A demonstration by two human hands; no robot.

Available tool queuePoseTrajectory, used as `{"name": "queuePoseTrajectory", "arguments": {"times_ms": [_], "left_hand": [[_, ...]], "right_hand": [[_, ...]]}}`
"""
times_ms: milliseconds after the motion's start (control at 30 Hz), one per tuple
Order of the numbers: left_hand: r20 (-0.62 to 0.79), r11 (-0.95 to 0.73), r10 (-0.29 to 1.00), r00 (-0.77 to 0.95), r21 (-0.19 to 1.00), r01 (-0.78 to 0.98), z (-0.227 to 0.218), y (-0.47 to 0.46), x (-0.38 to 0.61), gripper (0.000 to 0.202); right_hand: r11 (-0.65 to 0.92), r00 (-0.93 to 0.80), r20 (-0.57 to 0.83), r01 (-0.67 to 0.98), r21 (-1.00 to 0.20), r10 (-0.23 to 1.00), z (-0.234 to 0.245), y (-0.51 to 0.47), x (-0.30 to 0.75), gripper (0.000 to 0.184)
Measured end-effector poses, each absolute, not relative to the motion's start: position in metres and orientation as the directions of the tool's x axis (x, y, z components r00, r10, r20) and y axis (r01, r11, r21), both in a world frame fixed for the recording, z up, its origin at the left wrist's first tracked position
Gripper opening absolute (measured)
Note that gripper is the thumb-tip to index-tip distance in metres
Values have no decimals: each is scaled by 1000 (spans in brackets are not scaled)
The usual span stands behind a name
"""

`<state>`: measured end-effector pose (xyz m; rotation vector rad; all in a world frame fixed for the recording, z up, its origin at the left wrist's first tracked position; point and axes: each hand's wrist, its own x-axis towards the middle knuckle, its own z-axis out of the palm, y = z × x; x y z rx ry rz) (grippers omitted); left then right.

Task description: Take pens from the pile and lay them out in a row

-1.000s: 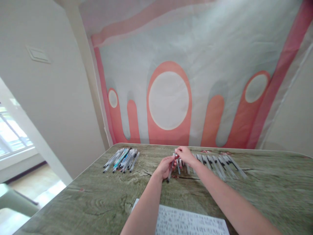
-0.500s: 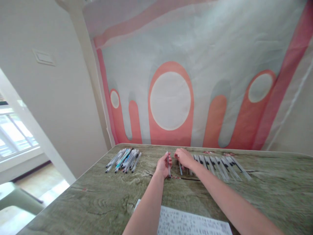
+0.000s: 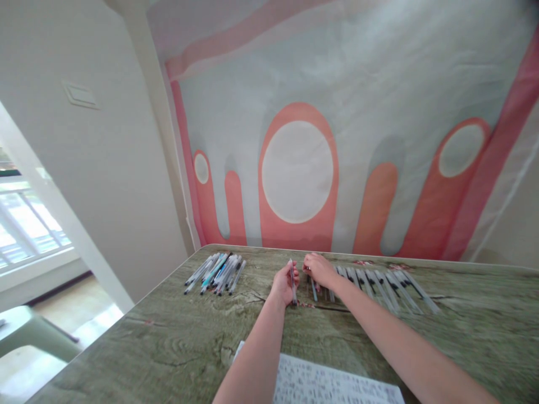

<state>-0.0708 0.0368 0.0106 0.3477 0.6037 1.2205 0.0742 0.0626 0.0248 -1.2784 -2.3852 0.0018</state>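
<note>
In my left hand (image 3: 287, 282), closed and held just above the table, a slim clear pen (image 3: 293, 289) points up and away from me. My right hand (image 3: 318, 268) is pinched at the left end of a row of clear pens (image 3: 385, 289) with dark parts. Whether a small piece sits between those fingertips I cannot make out. Beneath the right hand lies the row's leftmost pen (image 3: 314, 290); hand and forearm hide part of the row.
A loose pile of pens (image 3: 217, 275), some blue or teal, lies at the far left of the wood-patterned table (image 3: 177, 342). A handwritten sheet (image 3: 337, 384) lies near me, partly under my left forearm. A pale green stool (image 3: 40, 334) stands on the floor at left.
The view has shifted slightly, so everything sits a little further right. My left hand keeps the pen, and my right hand stays pinched at the row's left end.
</note>
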Motion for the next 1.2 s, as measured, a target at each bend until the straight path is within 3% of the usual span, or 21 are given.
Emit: {"name": "queuePoseTrajectory", "arguments": {"times_ms": [133, 300, 533, 633, 900, 1100, 1200], "left_hand": [[-218, 327, 945, 245, 570, -753, 11, 36, -71, 14], [-220, 391, 917, 333, 659, -642, 16, 30, -67, 16], [-120, 328, 920, 372, 755, -567, 19, 22, -59, 17], [-88, 300, 919, 384, 789, -537, 15, 22, -58, 20], [-66, 279, 900, 431, 846, -454, 10, 24, -59, 23], [-66, 293, 896, 439, 832, -472, 13, 21, -56, 22], [-14, 249, 932, 363, 752, -610, 15, 24, -58, 14]], "right_hand": [[572, -448, 407, 778, -261, 796, 30, 60, 74, 19], [487, -281, 399, 538, -688, 873, 35, 52, 72, 38], [261, -270, 202, 204, -944, 941, 35, 44, 73, 38], [140, -213, 111, 128, -982, 971, 32, 47, 77, 37], [54, -272, 56, -12, -998, 961, 31, 47, 89, 38], [68, -251, 61, 18, -998, 966, 33, 46, 89, 41], [155, -209, 139, 64, -986, 968, 38, 43, 83, 40]]}}
